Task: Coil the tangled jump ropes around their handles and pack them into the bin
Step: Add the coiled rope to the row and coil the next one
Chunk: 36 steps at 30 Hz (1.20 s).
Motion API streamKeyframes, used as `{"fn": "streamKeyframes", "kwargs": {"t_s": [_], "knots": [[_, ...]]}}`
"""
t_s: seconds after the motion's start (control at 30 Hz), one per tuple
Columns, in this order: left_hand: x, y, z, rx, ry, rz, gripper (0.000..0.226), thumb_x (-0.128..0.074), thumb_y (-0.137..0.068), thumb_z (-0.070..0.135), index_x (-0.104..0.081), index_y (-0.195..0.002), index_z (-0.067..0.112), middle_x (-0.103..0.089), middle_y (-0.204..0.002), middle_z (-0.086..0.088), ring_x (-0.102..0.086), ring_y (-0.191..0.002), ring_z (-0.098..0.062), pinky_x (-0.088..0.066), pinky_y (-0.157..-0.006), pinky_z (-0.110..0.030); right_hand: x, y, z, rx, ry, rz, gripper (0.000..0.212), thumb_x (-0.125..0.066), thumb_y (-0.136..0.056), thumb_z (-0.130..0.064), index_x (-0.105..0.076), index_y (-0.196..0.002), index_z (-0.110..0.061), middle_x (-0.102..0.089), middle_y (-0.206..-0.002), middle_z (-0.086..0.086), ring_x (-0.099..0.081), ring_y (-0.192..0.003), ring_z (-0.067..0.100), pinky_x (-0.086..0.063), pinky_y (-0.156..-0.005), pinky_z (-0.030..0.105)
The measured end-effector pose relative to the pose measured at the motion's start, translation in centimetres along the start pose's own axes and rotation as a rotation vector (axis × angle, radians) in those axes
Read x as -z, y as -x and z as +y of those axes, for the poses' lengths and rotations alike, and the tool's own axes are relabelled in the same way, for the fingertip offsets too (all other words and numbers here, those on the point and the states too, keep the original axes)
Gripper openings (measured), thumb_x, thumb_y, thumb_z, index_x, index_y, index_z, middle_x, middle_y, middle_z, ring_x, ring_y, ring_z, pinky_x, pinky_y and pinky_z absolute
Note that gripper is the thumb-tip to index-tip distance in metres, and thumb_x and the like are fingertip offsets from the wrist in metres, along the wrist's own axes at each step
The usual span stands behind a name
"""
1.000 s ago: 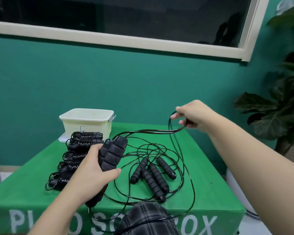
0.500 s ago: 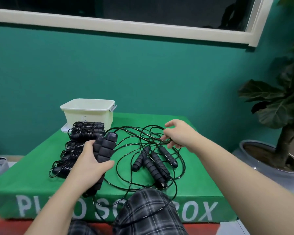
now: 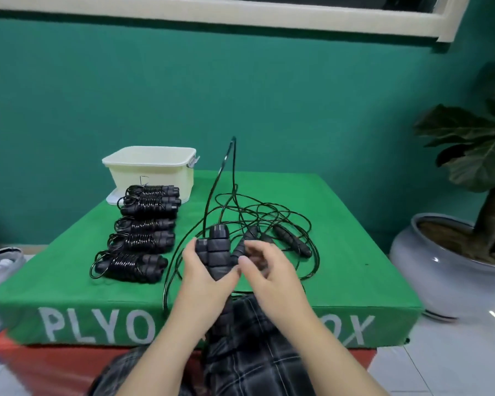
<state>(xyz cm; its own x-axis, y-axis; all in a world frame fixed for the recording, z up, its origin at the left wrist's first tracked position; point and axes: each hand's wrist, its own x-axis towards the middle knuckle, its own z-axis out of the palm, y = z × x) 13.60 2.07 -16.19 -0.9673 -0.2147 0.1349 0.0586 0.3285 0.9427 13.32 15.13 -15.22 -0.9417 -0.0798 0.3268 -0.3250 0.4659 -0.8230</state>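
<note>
The jump rope handles point(image 3: 215, 254), a black pair pressed side by side, stand nearly upright in the left hand point(image 3: 202, 277), whose fingers and thumb wrap round their lower half, over the near edge of the green plyo box point(image 3: 355, 287). Their long axis runs up and slightly away from the person, with the tops pointing toward the far wall. The right hand point(image 3: 265, 270) sits just beside them on the right; its fingers look curled as if pinching cord, but motion blur hides what they hold, so I cannot tell its grip for certain. From the tops of the handles the cord point(image 3: 231, 155) rises in a tall narrow loop above the box. The rest trails down into the tangle point(image 3: 269, 215), which lies beyond and to the right of the grip, mixed with loose handles. So the free cord lies on the right hand's side, and winding likely means carrying it across the upright handles. Five coiled ropes point(image 3: 143, 224) lie in a row to the left, and the bin point(image 3: 152, 172) stands behind them at the far left corner.
</note>
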Motion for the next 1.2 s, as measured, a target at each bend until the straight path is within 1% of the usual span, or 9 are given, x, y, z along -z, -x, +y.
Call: {"fn": "streamKeyframes", "kwargs": {"t_s": [0.13, 0.27, 0.37, 0.43, 0.57, 0.67, 0.77, 1.0, 1.2], "knots": [[-2.0, 0.8, -0.2, -0.053, 0.017, -0.089, 0.103, -0.074, -0.075, 0.026, -0.001, -0.147, 0.027, -0.039, -0.141, -0.001, -0.05, -0.12, -0.016, -0.039, -0.099, -0.029, -0.1, 0.7, -0.4, -0.062, -0.07, -0.067, 0.039, -0.064, -0.088, -0.03, -0.055, -0.126, -0.03, -0.064, -0.113, -0.016, -0.058, -0.1, -0.005, -0.046, -0.09, 0.016], [-2.6, 1.2, -0.4, -0.109, 0.033, -0.199, 0.117, -0.076, -0.062, 0.034, 0.008, -0.143, 0.043, -0.032, -0.147, 0.003, -0.046, -0.127, -0.01, -0.038, -0.108, -0.035, 0.6, 0.5, 0.4, -0.089, -0.16, -0.083, 0.041, -0.065, -0.086, -0.026, -0.057, -0.126, -0.028, -0.068, -0.111, -0.013, -0.063, -0.099, 0.003, -0.051, -0.092, 0.033], [-2.5, 1.2, -0.5, -0.118, 0.084, -0.253, 0.118, -0.073, -0.051, 0.048, 0.008, -0.136, 0.057, -0.034, -0.146, 0.008, -0.049, -0.125, -0.005, -0.038, -0.109, -0.036, 1.3, 0.7, 1.1, -0.075, -0.181, -0.084, 0.038, -0.063, -0.088, -0.02, -0.058, -0.123, -0.032, -0.068, -0.111, -0.016, -0.063, -0.103, 0.006, -0.051, -0.093, 0.035], [-2.2, 1.4, -0.2, -0.127, 0.084, -0.282, 0.109, -0.07, -0.058, 0.045, 0.01, -0.13, 0.063, -0.032, -0.146, 0.011, -0.044, -0.127, -0.003, -0.035, -0.11, -0.031, 1.5, 0.9, 1.5, -0.072, -0.21, -0.08, 0.038, -0.063, -0.089, -0.018, -0.059, -0.123, -0.034, -0.067, -0.112, -0.017, -0.062, -0.104, 0.006, -0.051, -0.095, 0.036], [-1.8, 1.4, 0.4, -0.129, 0.226, -0.294, 0.082, -0.052, -0.086, 0.004, -0.005, -0.133, 0.053, -0.032, -0.142, 0.021, -0.038, -0.125, 0.01, -0.031, -0.092, 0.002, 1.6, 1.2, 2.0, -0.06, -0.273, -0.043, 0.037, -0.062, -0.089, -0.012, -0.059, -0.113, -0.039, -0.067, -0.112, -0.019, -0.061, -0.106, 0.004, -0.049, -0.097, 0.031], [-1.8, 1.5, 1.2, -0.084, 0.3, -0.272, 0.058, -0.037, -0.097, 0.001, -0.022, -0.13, 0.046, -0.042, -0.127, 0.028, -0.042, -0.101, 0.03, -0.034, -0.076, 0.006, 1.8, 1.4, 2.1, -0.034, -0.294, -0.049, 0.037, -0.062, -0.089, -0.012, -0.057, -0.113, -0.04, -0.066, -0.113, -0.02, -0.06, -0.107, 0.002, -0.047, -0.097, 0.029], [-1.9, 1.7, 1.4, -0.089, 0.315, -0.287, 0.037, -0.036, -0.098, 0.004, -0.04, -0.118, 0.034, -0.055, -0.118, 0.018, -0.052, -0.096, 0.021, -0.038, -0.076, 0.002, 2.2, 1.5, 1.8, 0.005, -0.268, -0.056, 0.038, -0.062, -0.087, -0.016, -0.056, -0.116, -0.04, -0.065, -0.114, -0.023, -0.06, -0.108, 0.0, -0.046, -0.098, 0.028], [-1.5, 1.5, 0.4, -0.099, 0.257, -0.331, 0.032, -0.05, -0.096, 0.016, -0.044, -0.117, 0.04, -0.062, -0.111, 0.026, -0.055, -0.112, 0.002, -0.04, -0.1, -0.028, 2.4, 1.7, 2.4, 0.005, -0.323, -0.037, 0.041, -0.053, -0.081, -0.018, -0.054, -0.12, -0.03, -0.065, -0.115, -0.016, -0.059, -0.11, 0.004, -0.045, -0.1, 0.031], [-0.7, 0.8, 0.3, -0.14, 0.237, -0.355, 0.04, -0.07, -0.072, 0.027, -0.05, -0.106, 0.034, -0.065, -0.101, 0.018, -0.063, -0.097, -0.006, -0.046, -0.089, -0.03, 1.2, 2.1, 2.5, -0.058, -0.302, -0.113, 0.048, -0.038, -0.084, -0.024, -0.044, -0.129, -0.038, -0.056, -0.123, -0.024, -0.049, -0.117, -0.006, -0.038, -0.101, 0.022]]}}
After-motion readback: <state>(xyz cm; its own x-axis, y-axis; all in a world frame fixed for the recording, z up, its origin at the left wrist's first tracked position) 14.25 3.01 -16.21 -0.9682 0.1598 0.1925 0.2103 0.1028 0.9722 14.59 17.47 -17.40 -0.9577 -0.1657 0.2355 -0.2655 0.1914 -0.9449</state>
